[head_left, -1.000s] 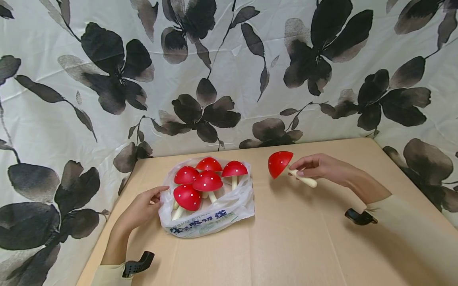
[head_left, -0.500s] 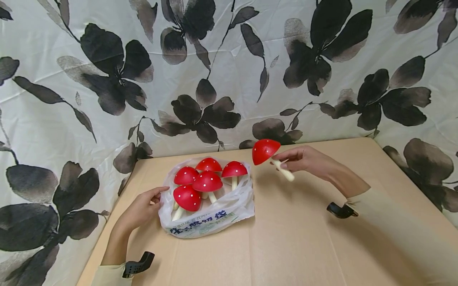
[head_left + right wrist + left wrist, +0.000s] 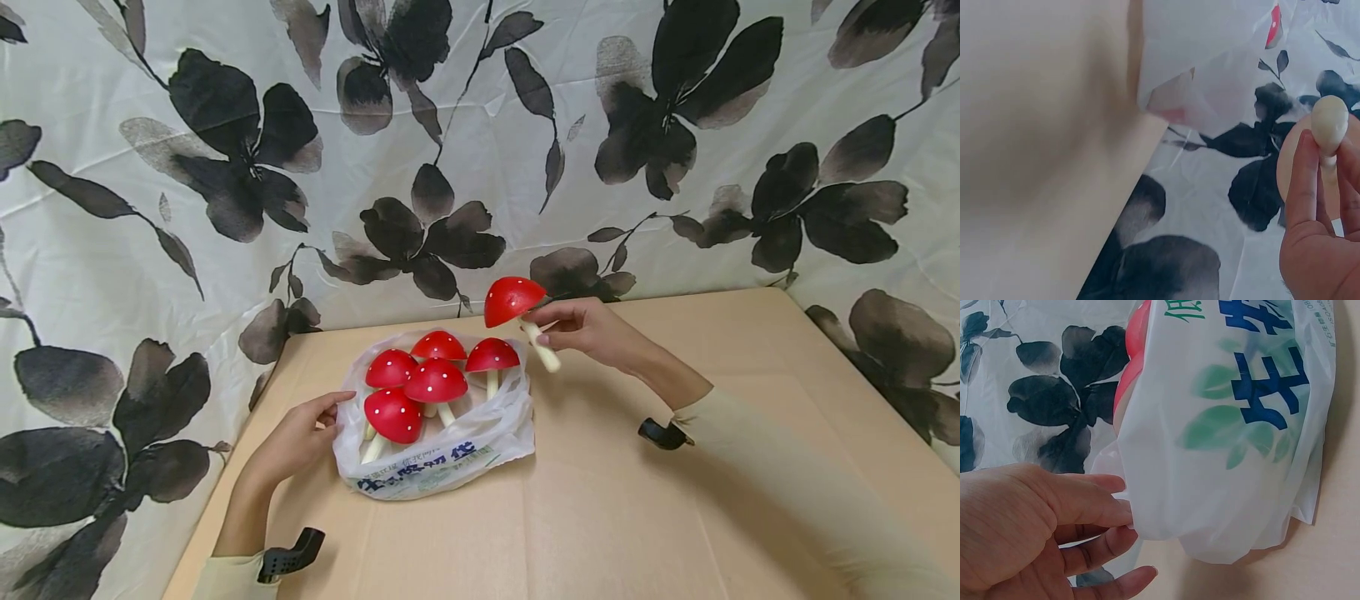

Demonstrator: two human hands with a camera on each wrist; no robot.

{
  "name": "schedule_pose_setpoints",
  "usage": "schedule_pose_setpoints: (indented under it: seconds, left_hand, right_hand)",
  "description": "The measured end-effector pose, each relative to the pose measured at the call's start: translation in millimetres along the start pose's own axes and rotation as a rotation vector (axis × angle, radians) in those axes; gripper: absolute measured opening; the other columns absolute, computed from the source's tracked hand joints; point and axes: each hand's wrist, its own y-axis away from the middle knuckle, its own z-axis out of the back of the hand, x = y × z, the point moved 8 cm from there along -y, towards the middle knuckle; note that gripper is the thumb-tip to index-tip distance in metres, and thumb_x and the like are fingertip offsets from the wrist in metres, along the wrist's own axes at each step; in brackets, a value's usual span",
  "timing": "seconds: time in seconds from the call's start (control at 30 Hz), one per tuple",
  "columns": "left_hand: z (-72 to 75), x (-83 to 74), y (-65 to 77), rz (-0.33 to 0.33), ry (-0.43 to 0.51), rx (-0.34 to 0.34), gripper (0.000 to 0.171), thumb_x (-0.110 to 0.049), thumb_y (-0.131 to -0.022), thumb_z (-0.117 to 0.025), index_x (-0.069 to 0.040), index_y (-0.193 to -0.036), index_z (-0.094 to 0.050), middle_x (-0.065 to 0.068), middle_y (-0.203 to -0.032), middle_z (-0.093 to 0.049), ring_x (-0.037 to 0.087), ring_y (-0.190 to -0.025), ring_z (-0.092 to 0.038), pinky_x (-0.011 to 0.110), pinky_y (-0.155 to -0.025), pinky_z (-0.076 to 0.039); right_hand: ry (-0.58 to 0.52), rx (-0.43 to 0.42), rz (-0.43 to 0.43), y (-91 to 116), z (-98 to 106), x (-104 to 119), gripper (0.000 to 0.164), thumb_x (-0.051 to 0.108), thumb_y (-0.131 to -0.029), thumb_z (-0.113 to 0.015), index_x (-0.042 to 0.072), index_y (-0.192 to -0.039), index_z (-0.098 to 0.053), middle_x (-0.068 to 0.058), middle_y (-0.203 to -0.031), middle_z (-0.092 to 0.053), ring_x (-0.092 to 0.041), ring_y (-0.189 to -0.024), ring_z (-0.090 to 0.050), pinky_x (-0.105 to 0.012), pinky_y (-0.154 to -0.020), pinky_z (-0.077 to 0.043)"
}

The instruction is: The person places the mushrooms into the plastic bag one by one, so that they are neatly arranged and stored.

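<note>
A white plastic bag (image 3: 510, 433) with blue printed characters lies on the table, its mouth spread wide. Several red toy mushrooms (image 3: 435, 380) with white dots and cream stems sit inside it. My left hand (image 3: 296, 433) pinches the bag's left rim between thumb and index finger, as the left wrist view shows, with the other fingers loose beside it. Above the bag's back right corner, my right hand (image 3: 585, 329) holds another toy mushroom (image 3: 514, 302) by its stem, cap tilted up and left. In the right wrist view the rounded stem end (image 3: 1329, 122) points toward the camera.
The table (image 3: 600, 517) is a light wood-coloured board. Behind it hangs a white cloth (image 3: 465, 133) with dark flower prints. Each sleeve carries a black wrist device, one at the left wrist (image 3: 291, 557) and one at the right wrist (image 3: 663, 433).
My right hand has carried its toy mushroom left and slightly up, from the table's right side to the bag's back right corner. The left hand and the bag have stayed put.
</note>
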Motion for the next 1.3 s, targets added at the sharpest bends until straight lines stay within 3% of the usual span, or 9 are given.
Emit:
schedule_pose_setpoints:
  seconds: [0.27, 0.53, 0.73, 1.1, 1.3]
  left_hand:
    - [-0.3, 2.5, 0.2, 0.009, 0.008, 0.001, 0.048, 0.008, -0.090, -0.058, 0.002, -0.137, -0.059, 0.006, -0.095, -0.059, 0.023, -0.091, -0.057, 0.023, -0.076, -0.053]
    - [-0.8, 2.8, 0.2, 0.008, 0.006, 0.001, 0.048, 0.008, -0.090, -0.059, 0.002, -0.137, -0.059, 0.006, -0.095, -0.059, 0.022, -0.091, -0.057, 0.022, -0.075, -0.053]
    - [-0.8, 1.7, 0.3, 0.007, 0.002, 0.005, 0.047, 0.007, -0.090, -0.059, 0.003, -0.137, -0.059, 0.006, -0.095, -0.059, 0.022, -0.091, -0.057, 0.023, -0.076, -0.053]
    - [-0.7, 1.2, 1.0, 0.025, 0.021, 0.015, 0.047, 0.006, -0.091, -0.059, 0.002, -0.138, -0.059, 0.007, -0.097, -0.059, 0.023, -0.092, -0.056, 0.022, -0.075, -0.053]
    - [0.8, 0.8, 0.8, 0.012, 0.021, 0.008, 0.047, 0.007, -0.090, -0.059, 0.003, -0.137, -0.059, 0.007, -0.096, -0.060, 0.023, -0.091, -0.057, 0.022, -0.075, -0.053]
  right_hand:
    - [0.057, -0.020, 0.031, -15.1, -27.8, -1.9, 0.029, 0.009, -0.091, -0.074, 0.006, -0.120, -0.072, -0.012, -0.121, -0.067, -0.028, -0.099, -0.071, -0.038, -0.086, -0.059]
    - [0.152, -0.038, 0.176, -27.8, -60.3, 1.8, 0.024, 0.004, -0.088, -0.076, 0.007, -0.112, -0.076, -0.007, -0.112, -0.073, -0.022, -0.096, -0.072, -0.030, -0.084, -0.059]
    - [0.169, -0.044, 0.180, -31.3, -78.6, -1.9, 0.023, 0.002, -0.088, -0.076, 0.009, -0.110, -0.077, -0.002, -0.108, -0.074, -0.018, -0.097, -0.070, -0.030, -0.085, -0.058]
    - [0.246, -0.085, 0.189, -33.4, -93.1, -8.0, 0.021, 0.002, -0.086, -0.078, 0.007, -0.106, -0.079, -0.004, -0.105, -0.071, -0.017, -0.094, -0.069, -0.028, -0.083, -0.058]
    - [0.307, -0.072, 0.184, -30.8, -94.8, -9.8, 0.020, 0.004, -0.086, -0.079, 0.008, -0.105, -0.081, -0.005, -0.110, -0.072, -0.021, -0.102, -0.066, -0.026, -0.085, -0.057]
